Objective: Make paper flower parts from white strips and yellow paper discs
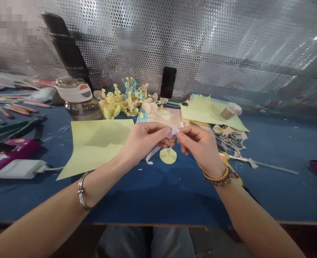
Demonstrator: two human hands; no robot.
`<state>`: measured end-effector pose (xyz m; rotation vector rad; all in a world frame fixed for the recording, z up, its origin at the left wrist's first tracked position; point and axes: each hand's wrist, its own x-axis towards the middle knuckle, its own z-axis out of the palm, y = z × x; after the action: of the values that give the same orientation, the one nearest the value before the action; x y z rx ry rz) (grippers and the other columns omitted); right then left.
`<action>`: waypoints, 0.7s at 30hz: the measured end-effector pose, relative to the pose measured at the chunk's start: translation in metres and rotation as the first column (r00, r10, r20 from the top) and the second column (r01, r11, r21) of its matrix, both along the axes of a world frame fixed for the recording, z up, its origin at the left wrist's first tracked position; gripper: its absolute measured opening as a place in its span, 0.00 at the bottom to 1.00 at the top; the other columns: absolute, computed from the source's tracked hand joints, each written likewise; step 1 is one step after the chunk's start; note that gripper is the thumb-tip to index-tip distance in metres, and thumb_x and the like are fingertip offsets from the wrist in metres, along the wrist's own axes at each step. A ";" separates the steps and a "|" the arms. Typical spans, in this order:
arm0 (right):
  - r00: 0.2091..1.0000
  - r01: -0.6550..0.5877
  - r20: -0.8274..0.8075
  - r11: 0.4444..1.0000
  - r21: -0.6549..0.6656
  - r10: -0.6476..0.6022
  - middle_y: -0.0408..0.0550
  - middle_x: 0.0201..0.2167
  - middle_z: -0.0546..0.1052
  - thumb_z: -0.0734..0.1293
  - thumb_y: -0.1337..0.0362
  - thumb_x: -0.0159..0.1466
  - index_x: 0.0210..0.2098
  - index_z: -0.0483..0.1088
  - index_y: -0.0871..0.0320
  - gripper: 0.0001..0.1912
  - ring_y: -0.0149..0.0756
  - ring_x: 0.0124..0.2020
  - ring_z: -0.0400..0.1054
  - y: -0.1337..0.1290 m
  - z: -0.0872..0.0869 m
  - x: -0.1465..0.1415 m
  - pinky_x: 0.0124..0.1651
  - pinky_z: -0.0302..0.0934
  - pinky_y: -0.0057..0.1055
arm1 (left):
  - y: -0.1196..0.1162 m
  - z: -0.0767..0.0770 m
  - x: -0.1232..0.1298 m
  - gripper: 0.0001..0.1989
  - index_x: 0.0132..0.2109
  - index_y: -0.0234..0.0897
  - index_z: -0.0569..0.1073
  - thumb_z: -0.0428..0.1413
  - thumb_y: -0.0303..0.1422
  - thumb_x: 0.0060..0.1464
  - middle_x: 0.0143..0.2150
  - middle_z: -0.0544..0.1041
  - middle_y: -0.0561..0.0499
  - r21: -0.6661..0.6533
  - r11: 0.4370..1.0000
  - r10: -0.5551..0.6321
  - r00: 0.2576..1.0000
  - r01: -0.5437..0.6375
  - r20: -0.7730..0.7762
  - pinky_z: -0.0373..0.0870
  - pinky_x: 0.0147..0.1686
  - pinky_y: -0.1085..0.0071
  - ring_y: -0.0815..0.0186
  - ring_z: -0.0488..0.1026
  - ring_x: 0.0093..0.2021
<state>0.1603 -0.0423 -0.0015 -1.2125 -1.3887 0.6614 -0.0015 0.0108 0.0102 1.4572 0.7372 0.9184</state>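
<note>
Fingertips (167,131) hide most of the pale strip (173,133) they pinch. Beyond that strip, the jumbled yellow cut-outs (117,102) are too tangled to make out singly.

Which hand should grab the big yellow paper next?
Probably the left hand. It is closer to the yellow paper, while the right hand is on the far side. Both hands are pinching the pale ribbon.

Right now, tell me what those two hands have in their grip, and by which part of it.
The left hand and right hand pinch a small pale lilac paper strip, each by one side, its middle showing between them.
</note>
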 end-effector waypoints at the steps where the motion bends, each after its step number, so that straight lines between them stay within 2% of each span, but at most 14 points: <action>1: 1.000 -0.004 -0.001 1.000 0.001 0.004 0.38 0.15 0.68 0.68 0.62 0.60 0.26 0.72 0.59 0.08 0.24 0.15 0.60 0.000 0.000 0.000 0.18 0.55 0.23 | 0.000 0.000 0.000 0.09 0.33 0.35 0.79 0.62 0.38 0.51 0.29 0.81 0.50 0.000 1.000 0.003 1.000 -0.003 -0.006 0.76 0.31 0.76 0.67 0.79 0.30; 6: 0.999 -0.030 -0.024 1.000 0.010 0.030 0.38 0.14 0.68 0.67 0.60 0.62 0.26 0.72 0.58 0.10 0.25 0.15 0.60 0.000 0.000 0.001 0.18 0.56 0.23 | 0.001 0.000 0.000 0.11 0.33 0.34 0.79 0.62 0.39 0.50 0.29 0.81 0.49 0.032 0.998 0.050 0.998 -0.048 -0.048 0.77 0.30 0.74 0.66 0.79 0.30; 15: 1.000 0.017 0.002 1.000 0.023 -0.017 0.38 0.16 0.69 0.68 0.62 0.60 0.26 0.72 0.59 0.09 0.23 0.15 0.60 0.000 0.000 0.002 0.18 0.56 0.23 | -0.003 0.004 0.000 0.09 0.32 0.35 0.78 0.61 0.37 0.50 0.29 0.81 0.50 0.130 0.990 0.069 0.994 -0.057 -0.089 0.76 0.30 0.76 0.67 0.79 0.29; 21: 1.000 0.006 0.004 1.000 -0.015 -0.006 0.38 0.15 0.69 0.67 0.62 0.61 0.25 0.71 0.59 0.09 0.23 0.15 0.59 0.000 0.001 0.002 0.18 0.56 0.22 | -0.004 0.004 -0.002 0.09 0.33 0.35 0.79 0.61 0.37 0.51 0.29 0.81 0.51 0.244 0.967 0.098 0.989 -0.067 -0.115 0.76 0.30 0.76 0.67 0.78 0.29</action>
<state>0.1623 -0.0423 -0.0006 -1.2298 -1.3845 0.6663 -0.0034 0.0064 0.0141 1.7202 0.8058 1.0135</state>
